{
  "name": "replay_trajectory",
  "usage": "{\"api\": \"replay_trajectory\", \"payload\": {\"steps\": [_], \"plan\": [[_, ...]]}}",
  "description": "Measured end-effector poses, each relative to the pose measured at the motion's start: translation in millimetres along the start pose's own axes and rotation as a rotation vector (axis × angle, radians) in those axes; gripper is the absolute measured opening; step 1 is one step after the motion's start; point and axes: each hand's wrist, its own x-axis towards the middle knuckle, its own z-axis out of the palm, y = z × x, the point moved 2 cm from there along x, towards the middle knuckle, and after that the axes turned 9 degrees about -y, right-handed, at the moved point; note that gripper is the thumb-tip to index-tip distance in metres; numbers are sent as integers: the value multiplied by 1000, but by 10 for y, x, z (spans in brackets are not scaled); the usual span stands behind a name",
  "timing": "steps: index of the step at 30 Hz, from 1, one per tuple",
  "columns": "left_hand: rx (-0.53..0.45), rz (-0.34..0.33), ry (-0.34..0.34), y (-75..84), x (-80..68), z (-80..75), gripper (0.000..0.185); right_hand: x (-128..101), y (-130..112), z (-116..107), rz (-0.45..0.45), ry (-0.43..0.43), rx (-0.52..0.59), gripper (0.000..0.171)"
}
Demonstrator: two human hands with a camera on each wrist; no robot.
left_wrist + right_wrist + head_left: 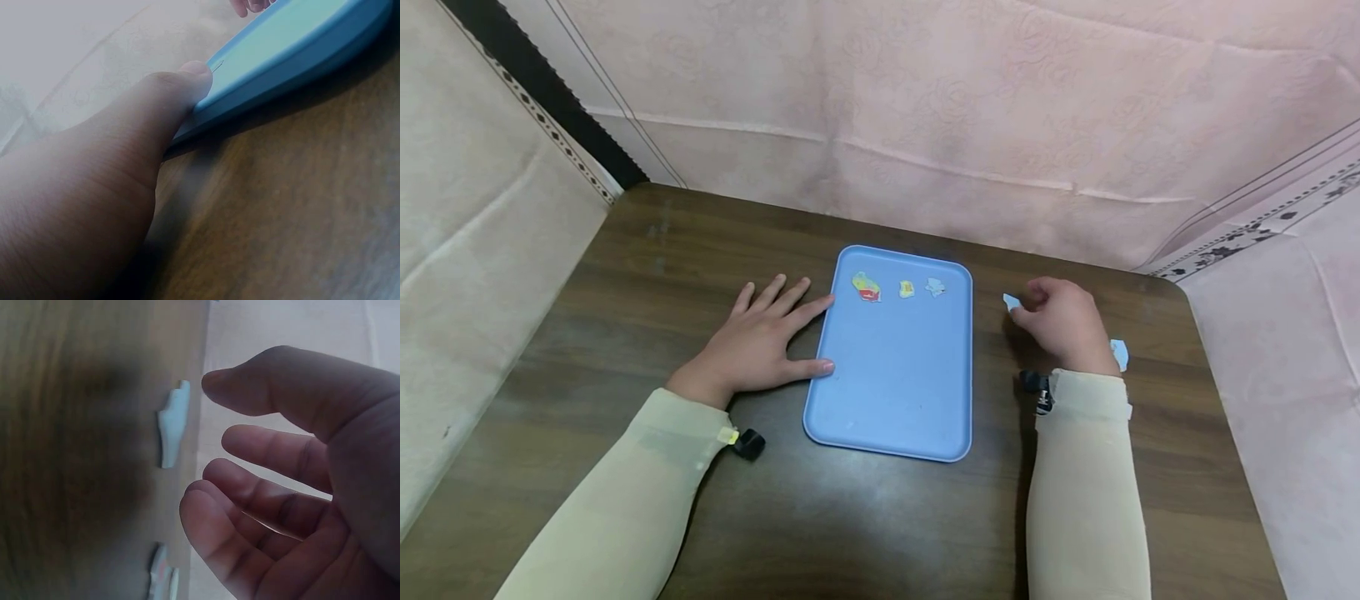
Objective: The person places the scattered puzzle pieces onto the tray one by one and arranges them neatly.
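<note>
The right hand [1063, 321] partly hides a pale blue piece [1011, 302]; its fingers hang loose, pinching nothing. The left hand [760, 342] lies spread flat, touching the blue tray [891, 392].

one blue tray [891, 392], three small pieces [906, 289] on it, two pale pieces [1011, 301] on the table [850, 517], two hands [752, 346]

Bare table [880, 517] before tray [891, 392]

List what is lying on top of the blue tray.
Three small pieces lie in a row along the far end of the blue tray: a yellow-red piece, a small yellow piece and a pale blue piece. Nothing covers them.
</note>
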Motion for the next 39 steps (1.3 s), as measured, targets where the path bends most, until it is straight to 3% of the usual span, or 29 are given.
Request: {"api": "replay_trajectory", "payload": {"steps": [25, 31, 39], "plan": [[-9, 6, 5, 14, -11, -30, 103, 103, 22, 124, 20, -35, -36, 42], [-5, 9, 6, 13, -10, -30, 104, 91, 36, 139, 39, -33, -1, 43], [-11, 7, 5, 20, -14, -30, 103, 45, -17, 95, -11, 1, 20, 37]]}}
